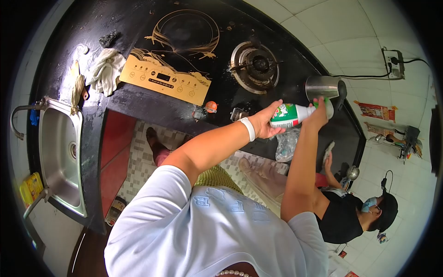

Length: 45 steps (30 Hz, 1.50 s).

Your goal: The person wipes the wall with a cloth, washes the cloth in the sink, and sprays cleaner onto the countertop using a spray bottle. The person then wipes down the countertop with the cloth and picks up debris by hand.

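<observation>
Gripped at both ends: the left hand [266, 122] cups the base of the green-and-white bottle [284, 116], thumb and fingers spread to its width, while the right hand [316, 117] curls round the pale narrow end. It's over the black counter [344, 134], near the steel pot [321, 87]. Looks light, smooth, slightly squeezable, maybe slippery when wet; the labelled body seems the surest hold. Long axis nearly level, narrow end pointing right.

The black counter [143, 100] bears a cooktop [166, 76], crumpled cloth [108, 69], plastic bag [286, 145] and metal kettle [319, 87]
</observation>
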Motion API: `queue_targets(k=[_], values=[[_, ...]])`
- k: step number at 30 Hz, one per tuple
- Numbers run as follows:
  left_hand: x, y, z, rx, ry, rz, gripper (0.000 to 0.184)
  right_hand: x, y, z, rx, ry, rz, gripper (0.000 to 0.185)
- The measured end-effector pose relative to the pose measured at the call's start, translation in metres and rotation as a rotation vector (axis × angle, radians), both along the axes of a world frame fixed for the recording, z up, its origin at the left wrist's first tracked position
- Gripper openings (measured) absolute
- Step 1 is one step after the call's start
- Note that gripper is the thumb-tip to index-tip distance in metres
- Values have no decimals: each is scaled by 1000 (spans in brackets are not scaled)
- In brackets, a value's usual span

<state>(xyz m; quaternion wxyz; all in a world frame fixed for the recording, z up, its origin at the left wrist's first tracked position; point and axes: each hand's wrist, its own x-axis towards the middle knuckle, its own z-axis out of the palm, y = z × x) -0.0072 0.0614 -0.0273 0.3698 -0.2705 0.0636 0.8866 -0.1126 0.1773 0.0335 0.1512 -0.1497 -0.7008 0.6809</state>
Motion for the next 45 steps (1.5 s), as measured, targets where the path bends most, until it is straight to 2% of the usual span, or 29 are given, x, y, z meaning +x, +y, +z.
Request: queue_targets(k=[1, 6, 11, 15, 17, 19, 22, 26, 31, 32, 33, 38, 39, 40, 41, 43, 45], values=[[5, 1, -3, -3, 2, -36, 56, 10, -1, -2, -44, -18, -79, 25], [49, -1, -20, -53, 78, -163, 53, 72, 21, -24, -178, -29, -91, 34], [115, -23, -38, -25, 139, -217, 54, 146, 0, -30, -173, -6, -81, 25], [162, -46, -56, 2, 110, -216, 56, 193, -37, -31, -261, -119, -55, 16], [187, -62, -63, 28, 89, -126, 58, 216, -54, -38, -109, -51, 142, 17], [210, -83, -71, 109, 73, -91, 61, 244, -88, -33, -103, -24, 165, 18], [242, -115, -73, 72, 35, -10, 59, 279, -133, -30, -81, -7, 254, 19], [288, -151, -97, 42, -33, 14, 55, 320, -164, -53, -45, -74, 406, 17], [341, -188, -108, 187, -93, 91, 52, 361, -212, -74, 81, -106, 622, 13], [350, -191, -113, 195, -119, 114, 53, 362, -217, -98, 206, 5, 634, 14], [358, -192, -118, 203, -145, 139, 53, 367, -228, -104, 246, -12, 635, 15], [385, -203, -134, 288, -205, 308, 54, 368, -273, -128, 286, -52, 764, 14], [387, -207, -134, 285, -201, 323, 54, 370, -285, -127, 286, -33, 793, 13], [390, -211, -134, 296, -185, 358, 54, 371, -295, -123, 324, 95, 789, 17], [391, -214, -133, 306, -167, 392, 54, 370, -303, -121, 320, 100, 804, 17], [391, -218, -135, 337, -150, 417, 55, 368, -316, -120, 523, 96, 767, 21], [390, -220, -134, 374, -136, 434, 55, 361, -322, -120, 554, -4, 716, 25]])
